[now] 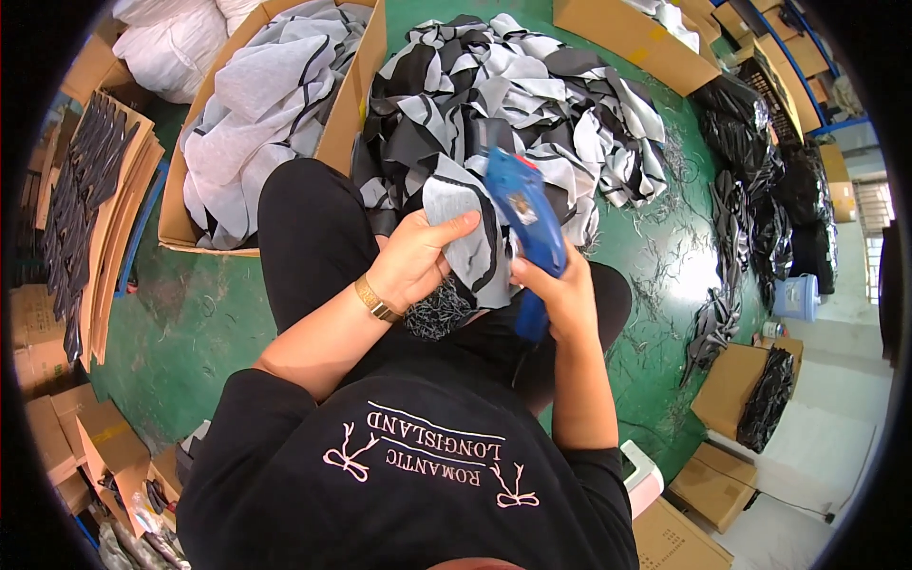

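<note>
My left hand (418,256), with a gold watch band on the wrist, grips a grey fabric piece with black trim (470,242) held over my lap. My right hand (560,290) is closed around a blue tagging gun (522,214), whose tip is against the top of that fabric piece. A bundle of thin black fasteners (439,312) lies on my lap just under my left hand. Beyond my knees a big heap of black, grey and white fabric pieces (532,95) lies on the green floor.
A cardboard box (337,133) at upper left holds grey fabric pieces. More cardboard boxes stand at top right, right and lower left. Black fabric piles (760,161) lie along the right. Flat cardboard sheets (104,209) stack at the left. Loose threads litter the green floor (655,247).
</note>
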`<state>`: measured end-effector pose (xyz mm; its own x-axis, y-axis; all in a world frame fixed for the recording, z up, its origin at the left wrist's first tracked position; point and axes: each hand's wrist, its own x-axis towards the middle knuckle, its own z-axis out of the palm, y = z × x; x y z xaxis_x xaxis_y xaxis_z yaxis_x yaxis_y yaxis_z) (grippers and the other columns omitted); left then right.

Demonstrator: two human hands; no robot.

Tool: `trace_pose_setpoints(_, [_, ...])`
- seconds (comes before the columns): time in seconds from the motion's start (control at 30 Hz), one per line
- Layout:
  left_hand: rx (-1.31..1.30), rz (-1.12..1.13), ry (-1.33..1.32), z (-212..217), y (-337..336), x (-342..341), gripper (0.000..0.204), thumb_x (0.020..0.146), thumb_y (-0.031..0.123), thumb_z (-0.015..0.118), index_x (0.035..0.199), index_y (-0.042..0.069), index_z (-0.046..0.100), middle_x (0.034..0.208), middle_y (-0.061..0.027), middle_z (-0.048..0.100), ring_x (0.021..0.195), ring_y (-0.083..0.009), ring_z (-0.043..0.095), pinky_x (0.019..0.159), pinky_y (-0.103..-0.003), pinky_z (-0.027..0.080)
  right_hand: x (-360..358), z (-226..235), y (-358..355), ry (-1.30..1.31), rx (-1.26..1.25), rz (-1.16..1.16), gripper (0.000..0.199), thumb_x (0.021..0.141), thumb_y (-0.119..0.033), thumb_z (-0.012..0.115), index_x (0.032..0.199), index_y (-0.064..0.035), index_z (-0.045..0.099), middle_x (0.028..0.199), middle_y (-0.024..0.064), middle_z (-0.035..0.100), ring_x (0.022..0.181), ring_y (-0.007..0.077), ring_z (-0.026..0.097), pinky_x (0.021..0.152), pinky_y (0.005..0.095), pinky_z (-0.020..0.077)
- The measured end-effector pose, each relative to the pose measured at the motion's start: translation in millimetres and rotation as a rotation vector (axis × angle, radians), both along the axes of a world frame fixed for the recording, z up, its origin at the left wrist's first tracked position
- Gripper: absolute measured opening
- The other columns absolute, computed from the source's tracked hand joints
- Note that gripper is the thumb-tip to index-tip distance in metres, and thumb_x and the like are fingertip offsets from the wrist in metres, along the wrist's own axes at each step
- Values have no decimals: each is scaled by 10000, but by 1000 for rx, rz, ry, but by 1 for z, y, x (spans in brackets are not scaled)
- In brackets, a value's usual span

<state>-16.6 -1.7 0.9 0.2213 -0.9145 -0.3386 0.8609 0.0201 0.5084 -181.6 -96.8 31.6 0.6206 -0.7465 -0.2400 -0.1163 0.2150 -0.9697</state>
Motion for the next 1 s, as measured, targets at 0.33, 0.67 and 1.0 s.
trace_pose_setpoints(0.33, [-47,110,-192,6,2,16,187,855,54,654,1033,2,622,963,-56,662,862,-150,645,769,-293,522,-73,10,12,236,76,198,337,684,-67,726,979,15,585,770,40,589,623,112,567,579,260,464])
trace_pose_setpoints(0.67, [-55,51,-297,14,6,13,215,854,55,656,1053,-11,611,975,-60,657,867,-141,636,773,-294,520,-56,13,16,238,43,174,355,692,-59,723,1007,22,581,744,39,587,606,105,557,572,255,456])
trace_pose_setpoints(1.0, [-125,-9,-190,15,9,22,232,868,39,627,1096,11,603,1028,-59,652,924,-145,633,814,-305,516,-73,-12,6,-63,513,228,364,612,-101,741,908,35,580,670,78,565,535,177,553,525,282,459])
